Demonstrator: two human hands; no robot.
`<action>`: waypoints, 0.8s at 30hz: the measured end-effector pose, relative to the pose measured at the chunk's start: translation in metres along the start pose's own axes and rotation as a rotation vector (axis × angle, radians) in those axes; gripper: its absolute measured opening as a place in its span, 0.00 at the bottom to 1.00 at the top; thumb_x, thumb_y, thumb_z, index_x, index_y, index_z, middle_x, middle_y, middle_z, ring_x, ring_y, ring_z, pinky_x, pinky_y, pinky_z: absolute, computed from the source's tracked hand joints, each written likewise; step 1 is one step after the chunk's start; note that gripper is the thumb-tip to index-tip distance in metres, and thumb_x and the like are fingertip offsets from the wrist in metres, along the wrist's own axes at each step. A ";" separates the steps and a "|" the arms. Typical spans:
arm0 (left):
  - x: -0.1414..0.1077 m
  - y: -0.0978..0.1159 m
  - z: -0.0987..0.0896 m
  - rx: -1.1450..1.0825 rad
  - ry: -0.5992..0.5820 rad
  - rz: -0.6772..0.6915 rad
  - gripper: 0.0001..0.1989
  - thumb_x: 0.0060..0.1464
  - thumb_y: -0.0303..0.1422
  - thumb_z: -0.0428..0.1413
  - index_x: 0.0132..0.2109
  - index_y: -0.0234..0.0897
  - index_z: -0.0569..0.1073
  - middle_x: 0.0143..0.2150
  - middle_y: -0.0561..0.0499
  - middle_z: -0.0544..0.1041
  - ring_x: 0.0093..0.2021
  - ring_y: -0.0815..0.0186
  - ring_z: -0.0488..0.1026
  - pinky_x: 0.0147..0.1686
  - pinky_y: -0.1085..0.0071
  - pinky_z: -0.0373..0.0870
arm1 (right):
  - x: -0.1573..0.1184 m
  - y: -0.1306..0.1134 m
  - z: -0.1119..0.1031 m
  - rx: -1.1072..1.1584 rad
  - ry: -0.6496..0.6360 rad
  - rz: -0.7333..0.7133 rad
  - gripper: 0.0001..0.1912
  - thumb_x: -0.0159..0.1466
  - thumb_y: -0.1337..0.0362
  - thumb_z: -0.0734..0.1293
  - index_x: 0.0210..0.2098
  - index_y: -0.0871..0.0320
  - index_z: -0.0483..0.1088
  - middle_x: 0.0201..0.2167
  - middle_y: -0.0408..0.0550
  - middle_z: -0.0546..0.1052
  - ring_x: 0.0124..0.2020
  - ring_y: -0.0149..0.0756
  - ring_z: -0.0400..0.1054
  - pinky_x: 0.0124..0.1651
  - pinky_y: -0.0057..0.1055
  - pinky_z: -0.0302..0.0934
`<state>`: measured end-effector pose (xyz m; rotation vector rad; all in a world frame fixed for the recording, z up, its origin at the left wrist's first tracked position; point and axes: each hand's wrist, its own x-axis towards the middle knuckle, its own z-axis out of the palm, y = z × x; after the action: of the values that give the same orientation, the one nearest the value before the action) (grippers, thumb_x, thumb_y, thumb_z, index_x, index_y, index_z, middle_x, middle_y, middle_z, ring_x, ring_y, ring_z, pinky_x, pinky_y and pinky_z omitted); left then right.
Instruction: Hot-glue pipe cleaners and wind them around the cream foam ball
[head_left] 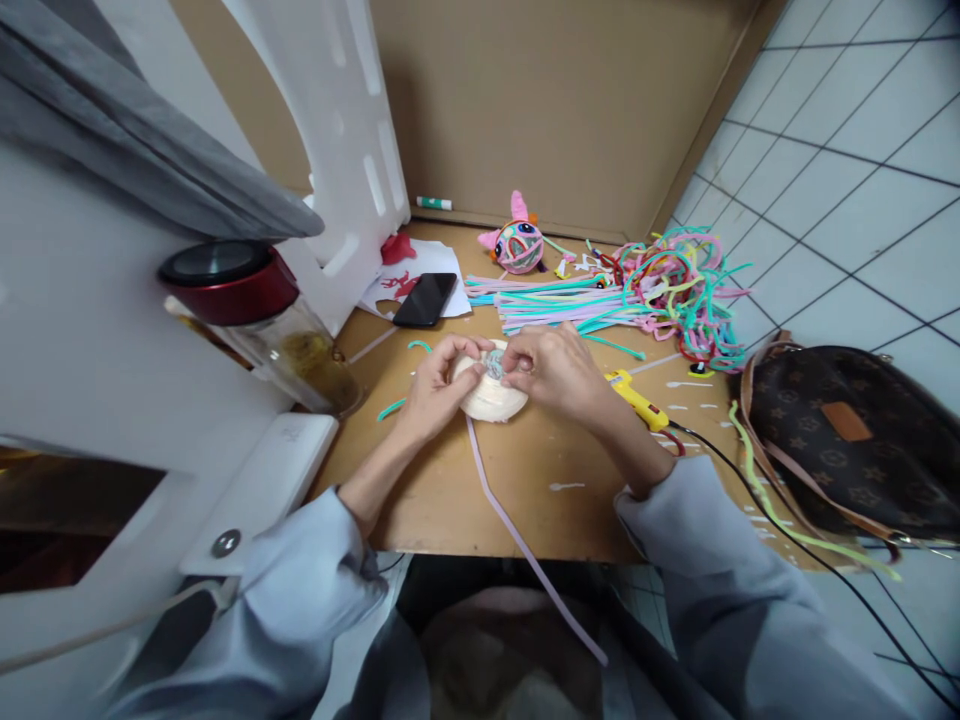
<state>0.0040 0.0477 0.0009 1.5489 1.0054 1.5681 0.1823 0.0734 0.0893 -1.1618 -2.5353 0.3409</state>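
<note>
My left hand is closed around the left side of a cream-coloured round ball, which has a grey-green patch on its upper face. The fingertips of my right hand are pinched together at the right edge of that patch; what lies between them, if anything, is too small to make out. A lilac pipe cleaner trails from beneath the ball, over the table's front edge and towards my lap. Just right of my right hand lies a yellow glue gun with a black cord.
Behind my hands are straight pipe cleaners, a tangled heap of them, a pink ball figure with ears and a black phone. A red-lidded glass bottle stands left. A brown handbag sits right.
</note>
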 end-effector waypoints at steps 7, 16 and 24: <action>-0.004 0.005 -0.001 0.019 -0.035 -0.046 0.11 0.59 0.40 0.59 0.42 0.38 0.71 0.54 0.43 0.79 0.54 0.58 0.75 0.49 0.65 0.70 | 0.005 -0.003 -0.005 -0.036 -0.046 0.049 0.03 0.58 0.70 0.75 0.31 0.58 0.78 0.33 0.46 0.78 0.36 0.35 0.67 0.43 0.33 0.45; -0.001 0.006 -0.005 0.037 -0.174 -0.029 0.21 0.49 0.38 0.65 0.47 0.38 0.67 0.61 0.39 0.75 0.60 0.53 0.73 0.59 0.57 0.68 | 0.004 -0.001 -0.007 -0.018 -0.036 0.013 0.04 0.59 0.72 0.73 0.32 0.58 0.79 0.32 0.46 0.77 0.36 0.35 0.67 0.43 0.33 0.45; 0.002 -0.002 -0.008 -0.040 -0.148 -0.090 0.24 0.46 0.39 0.67 0.47 0.39 0.67 0.62 0.40 0.74 0.59 0.54 0.74 0.57 0.60 0.70 | 0.002 0.002 0.005 0.036 0.016 -0.115 0.09 0.62 0.75 0.69 0.34 0.57 0.80 0.34 0.47 0.75 0.44 0.40 0.67 0.48 0.37 0.44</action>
<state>-0.0045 0.0502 0.0005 1.5462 0.9429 1.3829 0.1806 0.0761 0.0849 -0.9966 -2.5580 0.3462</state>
